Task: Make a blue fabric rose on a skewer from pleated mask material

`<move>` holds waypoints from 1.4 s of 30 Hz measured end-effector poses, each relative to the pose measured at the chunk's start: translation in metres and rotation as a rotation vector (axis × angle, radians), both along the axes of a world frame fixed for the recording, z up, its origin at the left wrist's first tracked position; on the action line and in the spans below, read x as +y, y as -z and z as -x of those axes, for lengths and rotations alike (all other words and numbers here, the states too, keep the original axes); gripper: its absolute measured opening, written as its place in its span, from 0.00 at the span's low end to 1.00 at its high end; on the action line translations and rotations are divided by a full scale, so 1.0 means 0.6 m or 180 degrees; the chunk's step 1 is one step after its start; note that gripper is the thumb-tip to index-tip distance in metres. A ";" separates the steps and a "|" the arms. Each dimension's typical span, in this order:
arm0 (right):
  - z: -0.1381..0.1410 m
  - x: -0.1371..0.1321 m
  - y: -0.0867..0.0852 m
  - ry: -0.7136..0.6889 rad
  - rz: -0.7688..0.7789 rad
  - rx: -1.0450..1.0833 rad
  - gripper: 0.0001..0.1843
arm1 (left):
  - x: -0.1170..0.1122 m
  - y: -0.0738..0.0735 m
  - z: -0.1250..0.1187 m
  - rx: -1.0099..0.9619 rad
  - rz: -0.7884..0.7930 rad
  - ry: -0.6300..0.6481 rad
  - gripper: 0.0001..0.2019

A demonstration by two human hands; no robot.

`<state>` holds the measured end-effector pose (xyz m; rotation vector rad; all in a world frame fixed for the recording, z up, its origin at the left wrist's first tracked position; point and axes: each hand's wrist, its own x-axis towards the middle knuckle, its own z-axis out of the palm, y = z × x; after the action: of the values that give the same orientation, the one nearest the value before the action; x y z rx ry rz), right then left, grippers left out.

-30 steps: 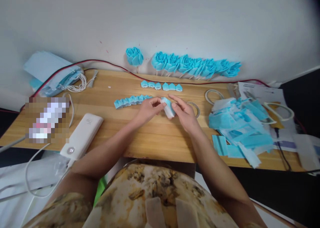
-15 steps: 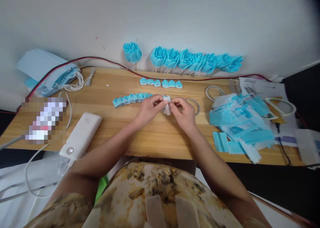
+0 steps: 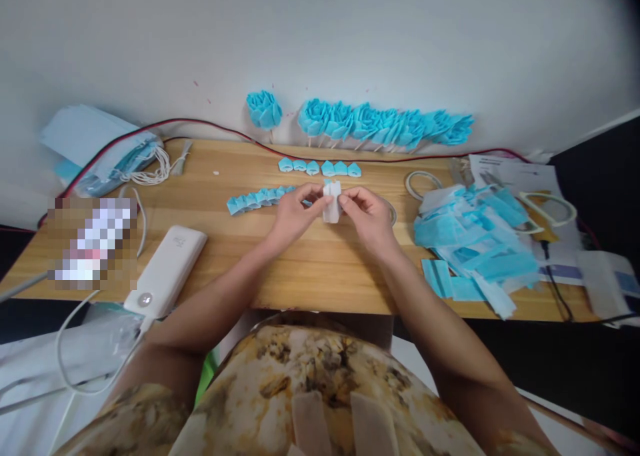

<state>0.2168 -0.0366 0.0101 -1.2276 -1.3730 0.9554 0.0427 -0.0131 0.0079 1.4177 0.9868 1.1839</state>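
Observation:
Between my two hands is a small piece of mask fabric (image 3: 331, 203), white side toward me, with a bit of blue at its top edge. My left hand (image 3: 299, 213) pinches its left edge between thumb and fingers. From the other side my right hand (image 3: 367, 217) pinches the right edge. A row of folded blue petals (image 3: 257, 199) lies on the table just left of my left hand, partly covered by it. Beyond my hands sit several smaller folded petals (image 3: 320, 168) in a line. A tape roll (image 3: 393, 213) is mostly hidden behind my right hand.
Blue fabric flowers (image 3: 370, 123) on sticks lean along the wall, below them a red-black cable (image 3: 240, 135). Cut blue mask pieces (image 3: 475, 236), scissors (image 3: 560, 209) and another tape roll (image 3: 407, 188) are at right. A power bank (image 3: 167, 269), blurred phone (image 3: 97, 243) and stacked masks (image 3: 95, 136) are at left.
The piece, bunched and crumpled between my fingers before, is now spread flatter and more upright. My hands have drawn slightly apart at its edges. The view has shifted a little.

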 end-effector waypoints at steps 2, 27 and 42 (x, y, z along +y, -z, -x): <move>0.000 0.005 -0.012 -0.0046 -0.0095 -0.0209 0.12 | 0.004 0.000 0.004 -0.0171 0.0194 -0.0131 0.14; 0.017 0.038 -0.006 0.0399 -0.0751 -0.0706 0.11 | 0.017 0.003 0.013 0.0160 -0.0259 -0.0510 0.20; 0.016 0.042 -0.003 0.0218 -0.0923 -0.0555 0.09 | 0.022 0.002 0.025 -0.0300 -0.0135 -0.0440 0.13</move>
<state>0.2073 -0.0117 0.0120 -1.1475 -1.5350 0.5870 0.0275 0.0002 0.0068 1.3309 1.0119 1.3677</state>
